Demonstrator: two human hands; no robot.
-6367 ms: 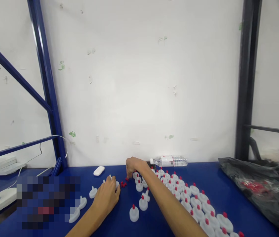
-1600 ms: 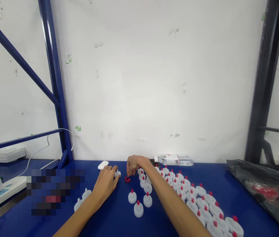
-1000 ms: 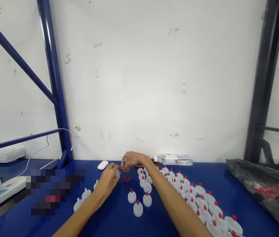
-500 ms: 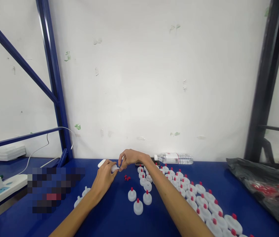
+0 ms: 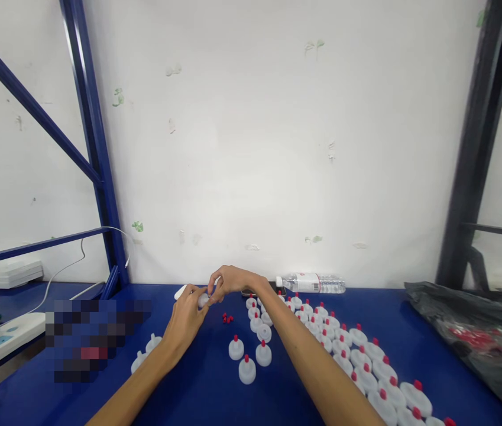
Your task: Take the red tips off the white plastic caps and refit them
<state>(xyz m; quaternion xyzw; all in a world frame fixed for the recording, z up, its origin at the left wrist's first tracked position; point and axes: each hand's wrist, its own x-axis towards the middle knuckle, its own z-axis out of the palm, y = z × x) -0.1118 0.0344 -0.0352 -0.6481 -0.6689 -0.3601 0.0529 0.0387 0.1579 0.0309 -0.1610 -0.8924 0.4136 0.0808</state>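
My left hand (image 5: 185,319) is closed around a translucent white nozzle cap (image 5: 203,300), held on its side near the back of the table. My right hand (image 5: 228,281) reaches over from the right, its fingers pinched at the nozzle end; whatever sits between those fingertips is hidden. Just below and right of the hands lie several small red tips (image 5: 227,318). Between my forearms stand white nozzle caps with red tips (image 5: 247,370). Left of my left forearm are two white nozzle caps without red tips (image 5: 139,361).
Rows of red-tipped white nozzle caps (image 5: 384,368) fill the right side of the blue table (image 5: 201,384). A clear water bottle (image 5: 310,283) lies by the wall, with a dark phone (image 5: 251,292) nearby. A grey plastic bag (image 5: 459,331) lies far right, a power strip (image 5: 6,337) left.
My right hand has moved slightly left and its fingers have closed in on the nozzle end of the cap in my left hand. The view has shifted a little.
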